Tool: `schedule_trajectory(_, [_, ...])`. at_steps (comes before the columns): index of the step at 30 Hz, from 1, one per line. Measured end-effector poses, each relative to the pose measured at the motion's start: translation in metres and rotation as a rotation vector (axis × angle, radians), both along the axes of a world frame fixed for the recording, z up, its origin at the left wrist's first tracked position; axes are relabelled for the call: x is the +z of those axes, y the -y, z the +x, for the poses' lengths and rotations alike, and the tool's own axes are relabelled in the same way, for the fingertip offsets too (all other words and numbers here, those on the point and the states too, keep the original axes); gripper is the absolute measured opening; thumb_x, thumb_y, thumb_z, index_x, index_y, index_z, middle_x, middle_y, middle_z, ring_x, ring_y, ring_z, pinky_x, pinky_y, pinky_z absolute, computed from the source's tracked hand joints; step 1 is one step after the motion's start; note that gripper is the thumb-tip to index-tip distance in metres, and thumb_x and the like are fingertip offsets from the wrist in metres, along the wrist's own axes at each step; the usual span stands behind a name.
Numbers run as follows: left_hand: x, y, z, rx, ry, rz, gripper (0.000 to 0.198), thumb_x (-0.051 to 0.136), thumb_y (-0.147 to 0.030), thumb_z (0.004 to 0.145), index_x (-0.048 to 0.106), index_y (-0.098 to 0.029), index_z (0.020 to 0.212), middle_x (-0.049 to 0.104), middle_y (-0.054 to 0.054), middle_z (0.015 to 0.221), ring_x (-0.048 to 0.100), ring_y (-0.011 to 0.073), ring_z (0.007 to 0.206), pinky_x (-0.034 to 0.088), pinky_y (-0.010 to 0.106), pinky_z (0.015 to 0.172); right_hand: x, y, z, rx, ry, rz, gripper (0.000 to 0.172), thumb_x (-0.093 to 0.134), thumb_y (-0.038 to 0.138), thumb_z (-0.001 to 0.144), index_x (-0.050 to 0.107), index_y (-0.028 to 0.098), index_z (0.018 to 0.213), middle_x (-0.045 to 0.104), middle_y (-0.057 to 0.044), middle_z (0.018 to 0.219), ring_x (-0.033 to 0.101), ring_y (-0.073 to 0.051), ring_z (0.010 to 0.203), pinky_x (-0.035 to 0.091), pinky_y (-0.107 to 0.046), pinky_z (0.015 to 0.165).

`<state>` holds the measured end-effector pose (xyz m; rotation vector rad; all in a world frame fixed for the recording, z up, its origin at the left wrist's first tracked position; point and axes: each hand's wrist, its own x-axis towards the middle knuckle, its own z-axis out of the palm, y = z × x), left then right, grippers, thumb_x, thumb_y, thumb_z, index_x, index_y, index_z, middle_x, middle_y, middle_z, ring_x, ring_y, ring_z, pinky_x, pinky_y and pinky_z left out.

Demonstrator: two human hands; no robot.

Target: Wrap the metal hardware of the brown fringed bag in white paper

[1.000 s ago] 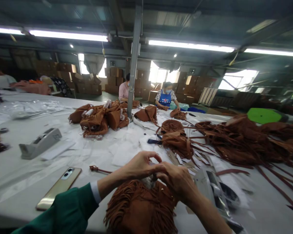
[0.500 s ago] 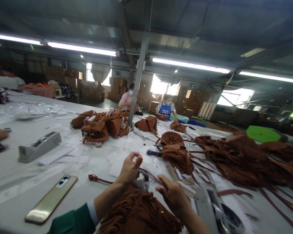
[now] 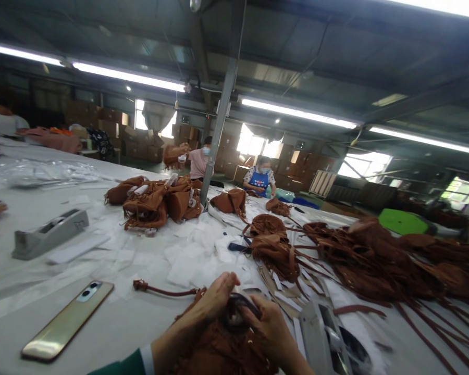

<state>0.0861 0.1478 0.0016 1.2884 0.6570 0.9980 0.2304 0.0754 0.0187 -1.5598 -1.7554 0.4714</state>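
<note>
A brown fringed bag (image 3: pixel 219 349) lies at the front edge of the table, under both my hands. Above it curves a shiny dark band (image 3: pixel 236 302), its kind unclear. My right hand (image 3: pixel 268 323) is closed on the band's right side, thumb along it. At the band's left side, my left hand (image 3: pixel 217 297) has its fingers stretched out and close together; its thumb is hidden. A thin brown strap (image 3: pixel 168 291) with a knotted end runs out leftward from the bag.
A tape dispenser (image 3: pixel 322 333) stands close by my right hand, another tape dispenser (image 3: pixel 50 234) at left. A phone (image 3: pixel 68 320) lies front left. Brown bags (image 3: pixel 152 203) are heaped mid-table, more bags (image 3: pixel 359 255) at right. A metal post (image 3: pixel 219 130) rises beyond. Two co-workers (image 3: pixel 260 177) sit across.
My hands have come closer together and lower over the bag; the band, stretched between them before, now curves. My left fingers have straightened from a pinch. One co-worker has raised a brown bag.
</note>
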Motion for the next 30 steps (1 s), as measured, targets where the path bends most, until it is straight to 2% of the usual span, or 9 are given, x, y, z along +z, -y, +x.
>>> schedule_trajectory(2, [0.006,-0.002,-0.004,-0.09,-0.072,0.105,0.057,0.055,-0.074,0.073,0.055,-0.017,0.079,0.042,-0.006,0.052,0.037,0.0084,0.046,0.023,0.019,0.043,0.001,0.001,-0.002,0.034,0.013,-0.037,0.03,0.053,0.042,0.083,0.059,0.016,0.07,0.057,0.001,0.063,0.05,-0.015,0.058,0.036,-0.023,0.052])
schedule_trajectory(5, [0.017,0.004,-0.001,-0.046,0.022,0.139,0.053,0.058,-0.07,0.074,0.048,-0.018,0.077,0.035,-0.009,0.047,0.027,0.0055,0.041,0.015,0.018,0.04,0.009,0.001,-0.009,0.02,-0.016,-0.034,0.017,0.052,0.031,0.078,0.058,0.017,0.071,0.058,0.001,0.065,0.05,-0.015,0.059,0.034,-0.022,0.053])
schedule_trajectory(9, [0.021,0.022,0.007,-0.027,0.189,0.094,0.051,0.061,-0.066,0.075,0.043,-0.019,0.08,0.038,-0.01,0.046,0.027,0.004,0.039,0.016,0.016,0.039,0.014,0.002,-0.016,-0.078,0.009,-0.007,0.006,0.05,0.021,0.068,0.055,0.019,0.07,0.059,0.001,0.063,0.053,-0.016,0.061,0.035,-0.023,0.054])
schedule_trajectory(12, [0.021,0.03,0.008,-0.021,0.227,0.07,0.051,0.064,-0.064,0.074,0.042,-0.019,0.08,0.04,-0.009,0.047,0.028,0.0039,0.039,0.019,0.015,0.038,0.012,0.005,-0.021,-0.172,0.034,0.002,0.008,0.048,0.022,0.069,0.055,0.02,0.072,0.06,0.001,0.062,0.054,-0.017,0.058,0.033,-0.023,0.052])
schedule_trajectory(16, [0.019,0.026,0.01,0.05,0.198,0.03,0.052,0.065,-0.065,0.073,0.046,-0.017,0.084,0.039,-0.01,0.045,0.028,0.0039,0.038,0.016,0.015,0.038,0.01,0.006,-0.022,-0.226,0.085,0.008,0.011,0.047,0.027,0.075,0.055,0.021,0.07,0.06,0.0,0.061,0.053,-0.017,0.056,0.032,-0.024,0.052])
schedule_trajectory(19, [0.015,0.019,0.014,0.097,0.218,-0.043,0.053,0.067,-0.065,0.071,0.048,-0.017,0.083,0.038,-0.01,0.045,0.029,0.0042,0.039,0.018,0.015,0.038,0.015,0.005,-0.014,-0.146,0.075,-0.04,0.014,0.049,0.029,0.075,0.053,0.02,0.065,0.058,0.0,0.06,0.053,-0.017,0.057,0.034,-0.024,0.052])
schedule_trajectory(24, [0.011,0.019,0.024,0.123,0.462,-0.237,0.052,0.071,-0.062,0.068,0.044,-0.019,0.078,0.041,-0.009,0.053,0.037,0.0062,0.045,0.033,0.017,0.043,0.026,0.008,-0.003,0.108,-0.2,-0.139,0.029,0.055,0.043,0.081,0.063,0.016,0.088,0.066,-0.004,0.082,0.06,-0.021,0.076,0.046,-0.025,0.066])
schedule_trajectory(28, [0.012,0.026,0.031,0.231,0.58,-0.36,0.053,0.072,-0.062,0.067,0.041,-0.02,0.075,0.043,-0.008,0.056,0.041,0.0068,0.048,0.038,0.018,0.047,0.018,0.008,-0.003,0.105,-0.251,-0.055,0.04,0.052,0.051,0.086,0.061,0.016,0.104,0.067,-0.006,0.094,0.061,-0.022,0.086,0.047,-0.028,0.076])
schedule_trajectory(30, [0.009,0.025,0.032,0.26,0.561,-0.326,0.052,0.069,-0.063,0.07,0.041,-0.02,0.076,0.043,-0.008,0.057,0.042,0.0069,0.048,0.038,0.018,0.048,0.01,0.007,-0.002,0.064,-0.211,-0.034,0.042,0.048,0.054,0.088,0.062,0.016,0.1,0.067,-0.006,0.09,0.061,-0.022,0.082,0.047,-0.027,0.072])
